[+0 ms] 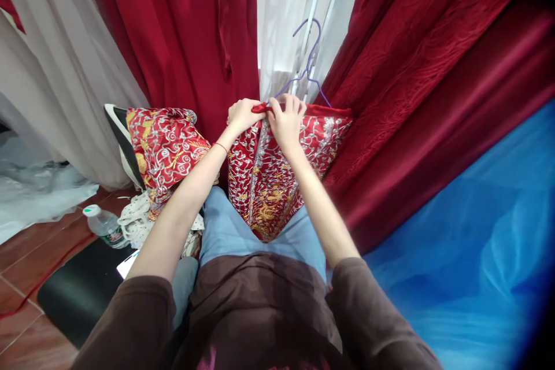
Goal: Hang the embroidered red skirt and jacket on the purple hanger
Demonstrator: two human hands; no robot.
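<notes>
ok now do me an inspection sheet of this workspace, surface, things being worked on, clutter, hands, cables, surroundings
surface: reddish tiled floor; smooth black surface at left, perhaps a seat
job's things: embroidered red garment in front of the person; purple hanger at its top edge
clutter: second embroidered cloth, spotted white cloth, plastic bottle, all at left
hands: left hand pinches the garment's top edge; right hand is at that edge, grip unclear
cables: nothing seen
surroundings: red hanging cloth, pale drapes, blue cloth at right
</notes>
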